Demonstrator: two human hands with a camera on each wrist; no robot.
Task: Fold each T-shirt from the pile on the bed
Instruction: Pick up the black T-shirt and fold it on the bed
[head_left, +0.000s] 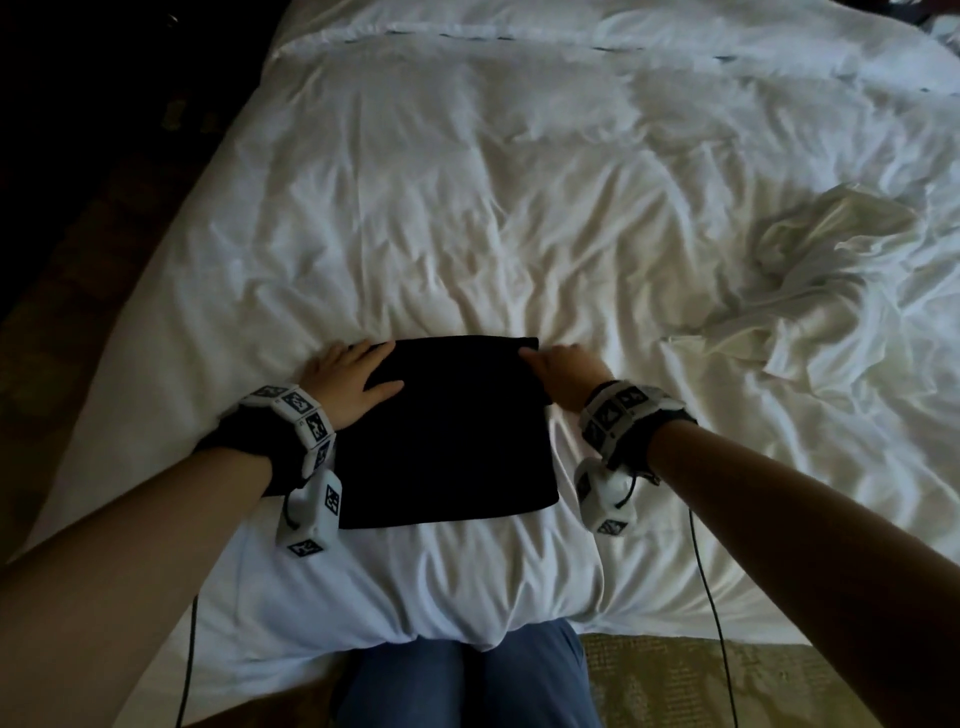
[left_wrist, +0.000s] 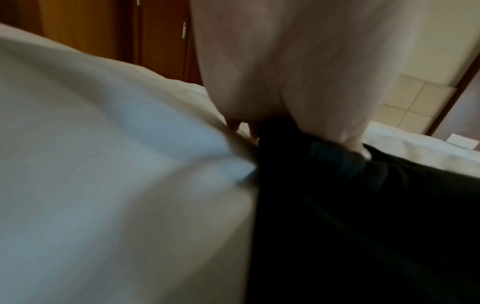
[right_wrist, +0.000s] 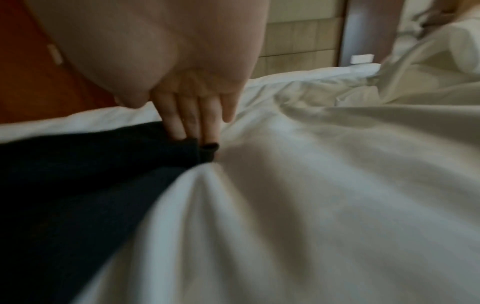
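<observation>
Our left hand (head_left: 349, 375) and right hand (head_left: 562, 370) lie flat and relaxed on the far corners of the black T-shirt (head_left: 451, 431). The white pile (head_left: 810, 291) lies to its right, nearer our right hand.

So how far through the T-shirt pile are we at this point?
Done, or nearly: the black T-shirt lies as a flat rectangle at the near edge of the bed. In hand: the left hand rests flat on its far left corner, and the right hand touches the far right corner with straight fingers. Left: a crumpled white garment lies unfolded to the right.
</observation>
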